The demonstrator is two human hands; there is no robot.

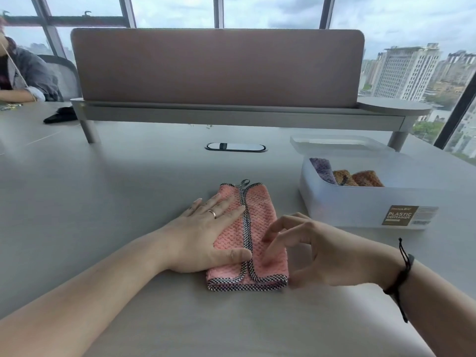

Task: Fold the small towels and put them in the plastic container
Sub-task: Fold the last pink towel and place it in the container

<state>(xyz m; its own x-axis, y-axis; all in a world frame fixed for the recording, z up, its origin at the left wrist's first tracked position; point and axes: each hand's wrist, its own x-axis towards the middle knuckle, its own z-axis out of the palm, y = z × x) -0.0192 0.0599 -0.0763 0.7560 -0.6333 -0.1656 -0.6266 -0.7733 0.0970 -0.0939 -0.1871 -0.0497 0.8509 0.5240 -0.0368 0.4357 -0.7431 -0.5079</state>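
Pressing flat, the left hand (206, 228) pins the pink towel (260, 228) on the bench (128, 176), fingers straight. The right hand (316, 248) hovers beside it, fingers loosely curled, empty. Align edges squarely before the next fold; the plastic container (360, 204) stands near right.

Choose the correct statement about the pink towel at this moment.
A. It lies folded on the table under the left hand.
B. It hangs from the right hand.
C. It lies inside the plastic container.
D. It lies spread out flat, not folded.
A: the pink towel lies folded on the table, with the left hand flat on it.
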